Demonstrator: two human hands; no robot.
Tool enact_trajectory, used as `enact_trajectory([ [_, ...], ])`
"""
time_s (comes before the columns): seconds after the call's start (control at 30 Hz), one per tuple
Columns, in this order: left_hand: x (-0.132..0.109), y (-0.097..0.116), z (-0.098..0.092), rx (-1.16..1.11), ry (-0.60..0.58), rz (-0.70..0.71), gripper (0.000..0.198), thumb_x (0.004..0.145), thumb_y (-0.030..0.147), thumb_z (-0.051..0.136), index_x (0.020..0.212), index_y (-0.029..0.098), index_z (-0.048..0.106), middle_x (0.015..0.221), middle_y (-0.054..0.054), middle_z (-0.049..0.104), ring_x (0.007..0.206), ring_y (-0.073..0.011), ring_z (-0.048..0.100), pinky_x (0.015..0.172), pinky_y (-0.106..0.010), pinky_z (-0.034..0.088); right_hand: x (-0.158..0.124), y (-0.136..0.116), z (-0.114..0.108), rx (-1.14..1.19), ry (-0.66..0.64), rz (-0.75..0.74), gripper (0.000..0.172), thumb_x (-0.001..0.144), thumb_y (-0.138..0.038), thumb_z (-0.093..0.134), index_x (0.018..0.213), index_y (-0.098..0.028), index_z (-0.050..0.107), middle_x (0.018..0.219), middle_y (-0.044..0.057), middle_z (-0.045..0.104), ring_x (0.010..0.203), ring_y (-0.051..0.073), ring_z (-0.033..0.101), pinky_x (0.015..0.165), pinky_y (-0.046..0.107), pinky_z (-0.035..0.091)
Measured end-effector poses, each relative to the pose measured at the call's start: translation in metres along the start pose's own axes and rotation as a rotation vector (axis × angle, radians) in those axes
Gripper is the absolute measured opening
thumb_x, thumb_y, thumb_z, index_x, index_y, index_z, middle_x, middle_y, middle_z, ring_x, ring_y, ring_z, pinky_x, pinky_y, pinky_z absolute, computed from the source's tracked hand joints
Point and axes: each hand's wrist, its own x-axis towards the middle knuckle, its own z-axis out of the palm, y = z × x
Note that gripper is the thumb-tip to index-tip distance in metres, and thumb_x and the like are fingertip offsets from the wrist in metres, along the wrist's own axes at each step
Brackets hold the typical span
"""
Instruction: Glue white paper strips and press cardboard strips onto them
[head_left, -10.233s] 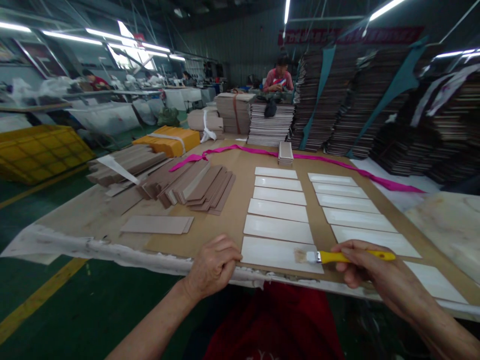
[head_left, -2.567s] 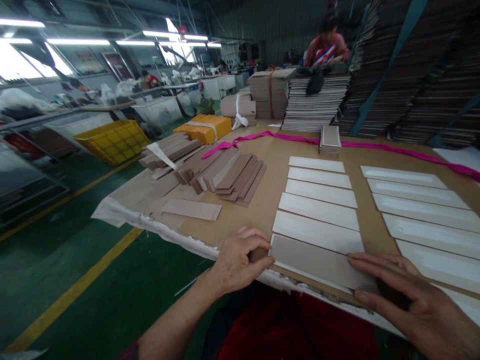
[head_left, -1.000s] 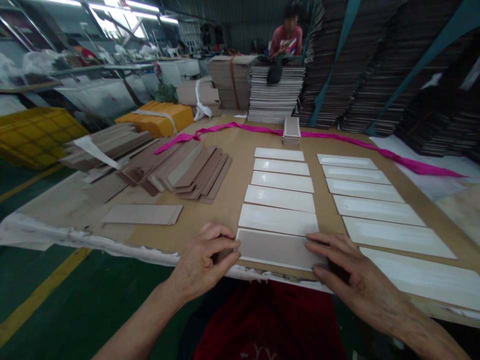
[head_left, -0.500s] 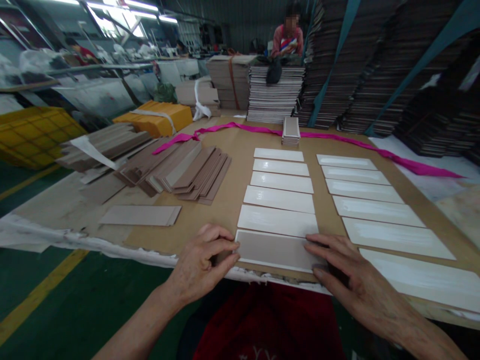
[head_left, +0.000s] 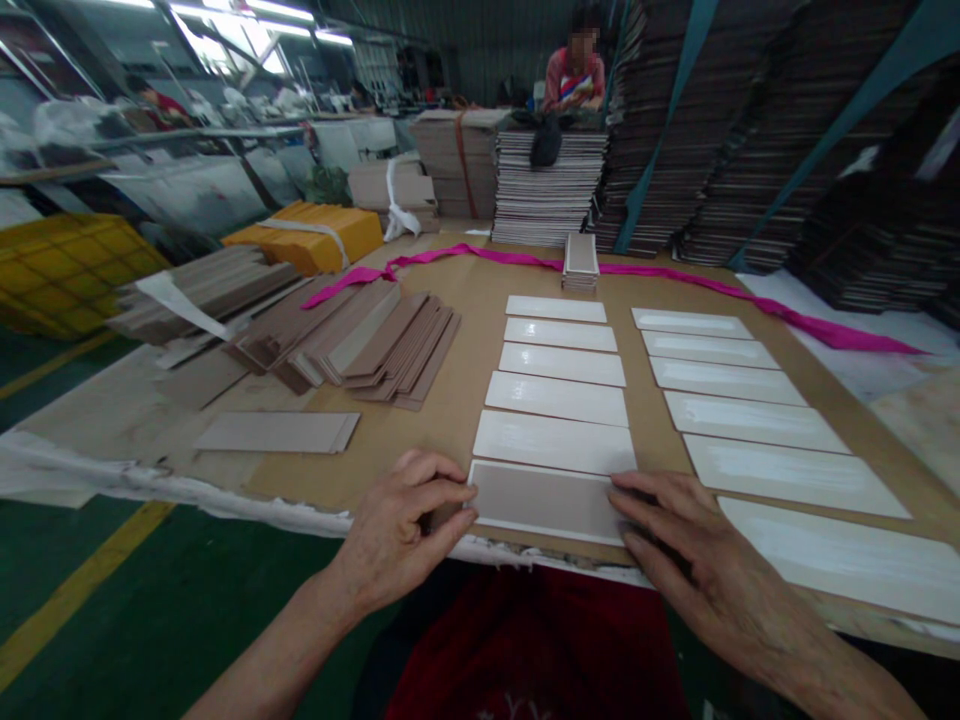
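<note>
A grey-brown cardboard strip [head_left: 544, 499] lies on a slightly larger white piece at the table's front edge, leaving a thin white border around it. My left hand [head_left: 409, 520] has fingers and thumb on the strip's left end. At the right end, the fingers and thumb of my right hand [head_left: 690, 545] span the corners. Just beyond the strip, glossy white strips [head_left: 553, 440] run away from me in a column. A second column of white strips [head_left: 795, 477] lies to the right.
Loose cardboard strips [head_left: 401, 345] are heaped on the left, with a few flat grey strips [head_left: 274, 432] nearer. A small stack [head_left: 580, 258] stands at the back beside a pink ribbon [head_left: 480, 253]. Tall board stacks [head_left: 551, 185] line the far side; a person [head_left: 574, 80] is behind them.
Both hands stay at the ends of the cardboard strip, almost unmoved. The whole view has shifted very slightly.
</note>
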Motion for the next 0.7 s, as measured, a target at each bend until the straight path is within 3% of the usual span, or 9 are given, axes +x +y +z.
enact_trajectory([
  [0.23,0.001,0.001,-0.001,0.031,-0.016,0.015,0.013,0.090,0.020,0.061,0.101,0.021,0.069,0.101,-0.006,0.063,0.095,-0.0190,0.056,0.082,-0.035,0.045,-0.006,-0.008,0.010,-0.256,0.012,-0.092,0.035,0.093,-0.027,0.057,0.125,-0.014,0.061,0.121,0.012,0.063,0.108,0.029,0.052,0.093,0.053,0.047],
  [0.37,0.002,0.001,-0.002,0.049,-0.010,0.031,0.012,0.090,0.021,0.060,0.099,0.021,0.069,0.101,-0.006,0.063,0.094,-0.0190,0.057,0.082,-0.034,0.046,-0.008,-0.007,-0.003,-0.196,-0.046,-0.051,0.039,0.095,-0.035,0.055,0.130,-0.018,0.059,0.126,0.010,0.061,0.113,0.028,0.052,0.098,0.052,0.046],
  [0.57,0.000,-0.003,-0.001,0.069,0.008,0.079,0.012,0.090,0.023,0.061,0.099,0.021,0.069,0.101,-0.006,0.063,0.094,-0.0192,0.058,0.082,-0.033,0.046,-0.010,0.003,-0.039,-0.032,0.207,0.131,0.034,0.101,-0.033,0.042,0.128,-0.025,0.061,0.125,0.006,0.063,0.119,0.024,0.054,0.099,0.043,0.050],
  [0.7,-0.001,-0.004,-0.001,0.069,-0.003,0.071,0.012,0.090,0.022,0.061,0.099,0.021,0.068,0.102,-0.006,0.063,0.094,-0.0190,0.058,0.081,-0.033,0.046,-0.014,0.000,-0.020,-0.126,0.049,0.016,0.032,0.099,-0.032,0.048,0.126,-0.023,0.063,0.130,0.007,0.064,0.124,0.026,0.053,0.104,0.049,0.047],
])
